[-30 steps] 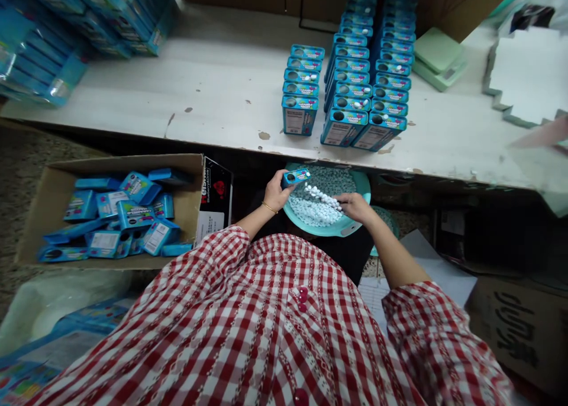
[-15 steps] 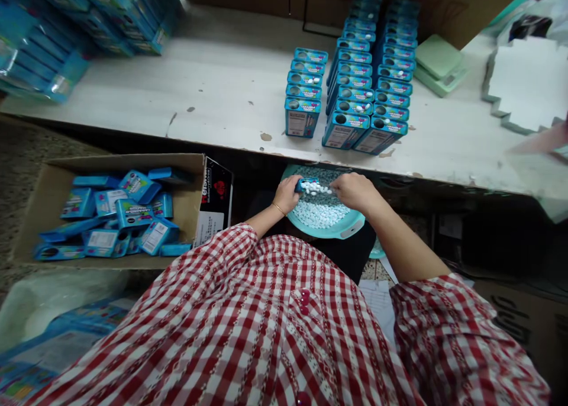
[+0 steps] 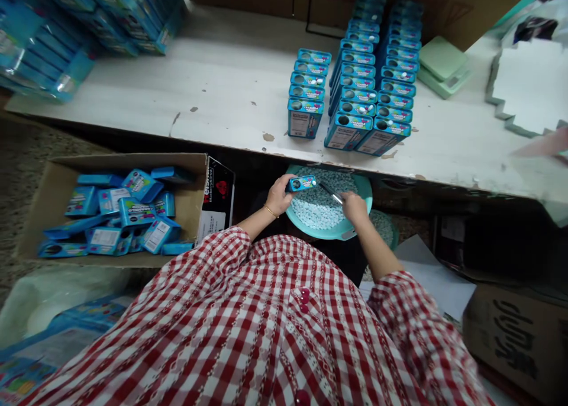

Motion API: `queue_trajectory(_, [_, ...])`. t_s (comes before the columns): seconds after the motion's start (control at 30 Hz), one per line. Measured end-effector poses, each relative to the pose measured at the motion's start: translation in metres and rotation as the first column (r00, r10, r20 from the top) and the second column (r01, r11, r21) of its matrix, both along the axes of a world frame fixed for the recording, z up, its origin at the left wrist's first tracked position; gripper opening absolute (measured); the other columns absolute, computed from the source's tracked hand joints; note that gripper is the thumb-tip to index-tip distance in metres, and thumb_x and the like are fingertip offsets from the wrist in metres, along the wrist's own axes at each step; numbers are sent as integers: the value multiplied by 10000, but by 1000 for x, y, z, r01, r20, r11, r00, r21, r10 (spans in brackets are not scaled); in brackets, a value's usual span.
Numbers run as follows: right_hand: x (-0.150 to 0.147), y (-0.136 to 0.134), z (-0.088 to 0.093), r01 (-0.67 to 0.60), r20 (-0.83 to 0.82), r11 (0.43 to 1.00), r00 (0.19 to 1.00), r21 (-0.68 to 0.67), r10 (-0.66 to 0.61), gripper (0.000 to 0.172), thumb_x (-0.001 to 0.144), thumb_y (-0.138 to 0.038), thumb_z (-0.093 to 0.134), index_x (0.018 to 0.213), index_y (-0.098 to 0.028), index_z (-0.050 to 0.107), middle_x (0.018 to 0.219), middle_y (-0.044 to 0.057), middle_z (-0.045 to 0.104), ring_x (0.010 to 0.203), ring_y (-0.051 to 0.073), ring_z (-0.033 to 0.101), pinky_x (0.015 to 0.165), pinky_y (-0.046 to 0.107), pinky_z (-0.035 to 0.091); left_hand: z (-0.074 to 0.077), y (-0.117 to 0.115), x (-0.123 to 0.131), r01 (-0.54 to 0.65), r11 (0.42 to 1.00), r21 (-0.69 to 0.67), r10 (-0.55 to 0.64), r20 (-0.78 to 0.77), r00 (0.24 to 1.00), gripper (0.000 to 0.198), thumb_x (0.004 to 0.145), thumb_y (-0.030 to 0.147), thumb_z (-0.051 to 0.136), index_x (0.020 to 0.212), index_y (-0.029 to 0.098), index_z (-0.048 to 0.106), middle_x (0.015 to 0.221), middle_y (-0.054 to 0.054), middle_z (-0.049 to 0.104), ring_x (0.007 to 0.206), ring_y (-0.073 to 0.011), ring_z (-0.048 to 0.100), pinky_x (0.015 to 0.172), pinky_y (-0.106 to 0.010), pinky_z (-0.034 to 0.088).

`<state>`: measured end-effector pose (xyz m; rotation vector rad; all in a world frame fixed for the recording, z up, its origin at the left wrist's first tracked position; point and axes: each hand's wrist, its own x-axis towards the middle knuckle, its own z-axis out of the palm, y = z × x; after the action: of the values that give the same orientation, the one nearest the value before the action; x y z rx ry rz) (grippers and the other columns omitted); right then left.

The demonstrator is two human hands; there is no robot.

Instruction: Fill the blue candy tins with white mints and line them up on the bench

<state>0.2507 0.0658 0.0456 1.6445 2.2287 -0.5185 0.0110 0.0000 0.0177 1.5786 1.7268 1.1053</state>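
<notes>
My left hand [image 3: 278, 197] is closed around a small blue candy box [image 3: 302, 183] with a dark round opening in its top. One or two white candies lie on that top. The box is held above the left side of a turquoise basin [image 3: 339, 235] filled with small white candies [image 3: 317, 215]. Over the basin's right side, my right hand [image 3: 355, 209] grips a slim metal scoop [image 3: 332, 194], its dark tip pointing left toward the box. How deep the scoop's end sits in the candies is hard to see.
Rows of upright blue boxes [image 3: 355, 89] stand on the white table [image 3: 231, 80], beside a pale green scale [image 3: 444, 65]. To the left, a cardboard box [image 3: 33, 216] holds loose blue boxes. Wrapped stacks [image 3: 128, 15] sit at the back left. Another basin [image 3: 385, 228] is lower right.
The heap of white candies at the box's top is gone, apart from one or two. My right hand has drawn down and away from the box with the scoop; the left has shifted slightly left.
</notes>
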Motion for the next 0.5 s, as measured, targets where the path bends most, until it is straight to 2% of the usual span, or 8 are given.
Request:
queue_trajectory(0.1, [-23,-18,-41,-46,-3,995,999,-91,46,409,893,-82,345,1172,-119,642,1173,189,632,1032,211,623,835,282,464,2,-5,-2,-2,1000,31,2,29,1000,353,731,196,579,1081,169,550,1079,-77,636,986,-205,602,902,-332,470])
queue_trajectory(0.2, [-35,-27,-59,-98,-81,980,993,-174,85,352,879,-122,437,1140,-154,672,1122,160,672,1023,204,635,844,273,469,1,-5,-4,-43,999,10,43,26,999,351,715,187,592,1064,178,553,1048,-57,645,964,-201,606,886,-327,474])
queue_trajectory(0.37, [-15,-18,-60,-127,-221,952,973,-280,65,374,796,-96,544,1119,-206,698,1133,62,694,1035,158,632,884,227,458,-2,-2,-9,-116,992,-42,117,14,993,354,702,195,632,1046,192,549,997,-28,648,904,-184,607,845,-308,481])
queue_trajectory(0.5, [10,-7,-38,-73,-433,950,899,-304,-69,377,742,-100,544,1056,-198,730,1032,49,728,941,183,658,846,285,495,-3,0,-10,-124,991,-42,124,10,992,359,705,198,641,1051,196,548,988,-28,649,902,-188,608,836,-308,485])
